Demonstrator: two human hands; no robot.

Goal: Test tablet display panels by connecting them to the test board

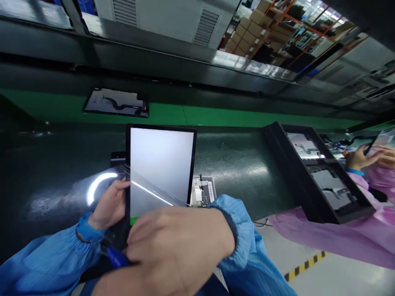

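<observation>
Along the dark green worktop [234, 150], a brighter green strip [222, 113] runs by the far edge, and a co-worker in a pink garment [324, 230] sits or stands at the right end, both hands around a thin, dark-edged piece [384, 137]. Toward that end, a black two-compartment tray [279, 164] slants from the far side to the near edge, each compartment holding a panel with a ribbon cable. Near the middle of the near edge, the black-framed display panel [163, 164] shows its pale face to the camera, with clear film [154, 193] slanting across its lower half. By the far edge, left of centre, a second panel [98, 100] lies with its ribbon cable showing. Partly hidden behind the display panel's right side is an opened device housing [203, 191] with its inner parts exposed. The left hand [112, 203] pinches the display panel's left edge between thumb and fingers. The right hand [173, 242], blurred, crosses the panel's lower edge with fingers curled; what they pinch cannot be told. Below them is a blurred blue object [117, 257], and a small green patch [133, 220] shows at the panel's lower left corner.
</observation>
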